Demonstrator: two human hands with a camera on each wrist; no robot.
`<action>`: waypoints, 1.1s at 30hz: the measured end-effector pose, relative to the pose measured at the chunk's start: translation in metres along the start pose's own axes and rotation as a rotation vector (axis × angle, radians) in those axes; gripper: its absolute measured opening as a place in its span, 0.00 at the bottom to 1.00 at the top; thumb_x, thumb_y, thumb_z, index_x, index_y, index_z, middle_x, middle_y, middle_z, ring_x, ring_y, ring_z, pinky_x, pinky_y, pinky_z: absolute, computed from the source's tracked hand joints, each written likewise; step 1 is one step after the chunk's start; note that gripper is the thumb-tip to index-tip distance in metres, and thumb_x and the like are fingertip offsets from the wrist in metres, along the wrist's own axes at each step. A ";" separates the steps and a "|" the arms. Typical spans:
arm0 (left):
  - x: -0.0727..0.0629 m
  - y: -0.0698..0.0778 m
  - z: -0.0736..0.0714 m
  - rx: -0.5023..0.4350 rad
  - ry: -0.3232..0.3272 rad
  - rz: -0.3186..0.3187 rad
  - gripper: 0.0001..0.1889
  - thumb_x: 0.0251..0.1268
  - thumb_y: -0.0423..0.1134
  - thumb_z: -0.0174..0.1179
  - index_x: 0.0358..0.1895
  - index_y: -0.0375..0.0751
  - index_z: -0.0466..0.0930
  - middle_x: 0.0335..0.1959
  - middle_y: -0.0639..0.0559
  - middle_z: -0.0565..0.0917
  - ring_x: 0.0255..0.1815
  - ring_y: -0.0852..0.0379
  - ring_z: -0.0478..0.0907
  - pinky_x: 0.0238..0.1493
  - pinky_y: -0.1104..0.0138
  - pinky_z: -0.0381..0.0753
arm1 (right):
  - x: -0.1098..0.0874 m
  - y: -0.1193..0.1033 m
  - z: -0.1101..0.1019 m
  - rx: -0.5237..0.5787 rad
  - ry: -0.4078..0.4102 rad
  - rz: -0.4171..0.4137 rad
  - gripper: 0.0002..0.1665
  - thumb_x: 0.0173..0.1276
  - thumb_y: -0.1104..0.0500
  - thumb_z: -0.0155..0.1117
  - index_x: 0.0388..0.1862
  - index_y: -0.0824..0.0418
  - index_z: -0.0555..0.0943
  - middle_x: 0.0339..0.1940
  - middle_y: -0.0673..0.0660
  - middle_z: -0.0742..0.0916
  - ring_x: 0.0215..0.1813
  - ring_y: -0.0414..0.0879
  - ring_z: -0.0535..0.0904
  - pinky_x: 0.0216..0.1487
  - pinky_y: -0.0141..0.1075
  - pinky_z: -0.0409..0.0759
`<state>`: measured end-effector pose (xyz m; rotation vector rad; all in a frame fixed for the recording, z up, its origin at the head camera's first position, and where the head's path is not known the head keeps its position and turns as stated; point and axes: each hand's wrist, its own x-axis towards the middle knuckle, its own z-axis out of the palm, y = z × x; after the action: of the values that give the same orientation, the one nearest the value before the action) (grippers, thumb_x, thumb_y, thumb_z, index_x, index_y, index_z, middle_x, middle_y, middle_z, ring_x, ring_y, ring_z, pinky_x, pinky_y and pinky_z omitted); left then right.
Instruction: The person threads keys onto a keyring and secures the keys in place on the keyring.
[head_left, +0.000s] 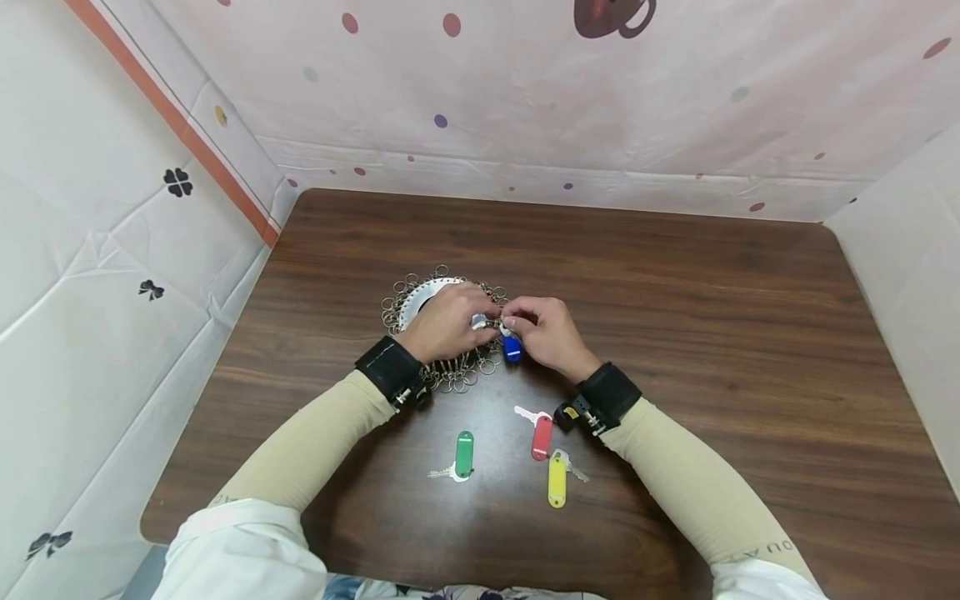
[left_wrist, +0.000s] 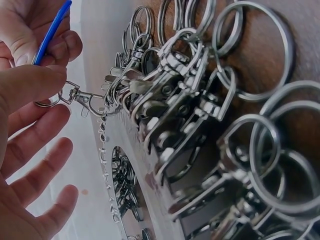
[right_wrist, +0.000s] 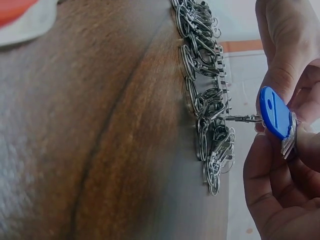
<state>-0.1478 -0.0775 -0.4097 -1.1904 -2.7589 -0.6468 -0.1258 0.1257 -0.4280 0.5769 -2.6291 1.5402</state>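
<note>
A round metal plate (head_left: pixel 420 300) is edged with many swivel clips and split rings (head_left: pixel 455 379). My left hand (head_left: pixel 453 321) reaches over it. Its thumb and forefinger pinch the split ring (left_wrist: pixel 48 103) of one swivel clip (left_wrist: pixel 82 97), which stays hooked to the plate's edge. Close beside it, my right hand (head_left: pixel 553 336) pinches a key with a blue tag (head_left: pixel 512 347). The blue tag (right_wrist: pixel 275 112) lies right at that clip's ring, and the silver key (right_wrist: pixel 289 140) shows beside it. The fingers hide where ring and key meet.
Three tagged keys lie on the brown wooden table (head_left: pixel 712 358) nearer my body: a green tag (head_left: pixel 464 454), a red tag (head_left: pixel 542 438) and a yellow tag (head_left: pixel 557 482). Patterned cloth walls stand at the back (head_left: pixel 525 100), left and right.
</note>
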 end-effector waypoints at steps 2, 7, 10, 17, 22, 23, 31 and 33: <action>0.000 0.000 0.000 -0.001 -0.001 0.005 0.16 0.63 0.44 0.73 0.50 0.40 0.90 0.47 0.47 0.92 0.52 0.48 0.87 0.63 0.55 0.83 | 0.000 0.000 0.000 0.000 0.000 0.000 0.05 0.69 0.69 0.67 0.34 0.64 0.88 0.34 0.61 0.91 0.36 0.46 0.80 0.40 0.32 0.75; 0.000 -0.001 0.000 -0.004 -0.014 0.005 0.16 0.64 0.44 0.72 0.51 0.40 0.90 0.48 0.46 0.91 0.53 0.48 0.87 0.63 0.55 0.83 | 0.000 0.001 0.001 0.000 0.000 -0.003 0.05 0.69 0.69 0.68 0.34 0.64 0.88 0.34 0.61 0.91 0.35 0.46 0.80 0.39 0.32 0.75; 0.000 0.000 -0.001 -0.011 -0.033 -0.008 0.16 0.65 0.44 0.71 0.52 0.40 0.89 0.50 0.45 0.91 0.56 0.47 0.86 0.65 0.55 0.82 | 0.000 0.001 0.001 -0.002 -0.001 -0.003 0.05 0.69 0.69 0.68 0.34 0.64 0.88 0.34 0.60 0.91 0.35 0.46 0.79 0.39 0.32 0.75; 0.000 0.001 0.000 -0.059 -0.041 -0.040 0.15 0.65 0.41 0.70 0.52 0.39 0.88 0.51 0.46 0.91 0.60 0.47 0.85 0.68 0.56 0.81 | 0.000 -0.001 0.001 0.001 0.004 0.004 0.05 0.69 0.69 0.67 0.34 0.65 0.88 0.34 0.61 0.91 0.36 0.46 0.81 0.41 0.32 0.76; 0.000 0.000 0.002 -0.092 -0.022 -0.075 0.16 0.64 0.40 0.71 0.53 0.41 0.87 0.51 0.48 0.91 0.58 0.49 0.85 0.64 0.56 0.83 | 0.000 -0.001 0.001 0.008 0.003 0.013 0.06 0.70 0.69 0.67 0.34 0.64 0.88 0.34 0.61 0.91 0.36 0.46 0.80 0.41 0.33 0.75; 0.000 0.000 0.002 -0.097 -0.018 -0.078 0.16 0.64 0.40 0.71 0.53 0.42 0.87 0.50 0.48 0.91 0.57 0.50 0.86 0.64 0.56 0.83 | 0.000 -0.001 0.001 0.009 0.004 0.014 0.06 0.70 0.69 0.67 0.34 0.64 0.88 0.34 0.61 0.91 0.36 0.46 0.80 0.41 0.33 0.75; -0.001 -0.002 0.002 -0.094 0.001 -0.039 0.14 0.64 0.41 0.72 0.50 0.41 0.89 0.48 0.48 0.92 0.55 0.50 0.86 0.64 0.57 0.83 | 0.000 -0.002 0.001 0.008 0.010 0.015 0.05 0.70 0.69 0.67 0.34 0.64 0.88 0.35 0.61 0.91 0.37 0.48 0.81 0.41 0.33 0.76; -0.001 -0.002 0.001 -0.092 -0.001 -0.033 0.14 0.64 0.41 0.72 0.50 0.40 0.89 0.49 0.48 0.91 0.56 0.49 0.86 0.65 0.57 0.82 | 0.000 -0.002 0.001 0.007 0.011 0.015 0.05 0.70 0.69 0.67 0.34 0.65 0.88 0.35 0.61 0.91 0.37 0.48 0.81 0.42 0.34 0.76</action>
<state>-0.1478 -0.0789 -0.4118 -1.1647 -2.7829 -0.7847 -0.1253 0.1236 -0.4272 0.5492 -2.6270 1.5534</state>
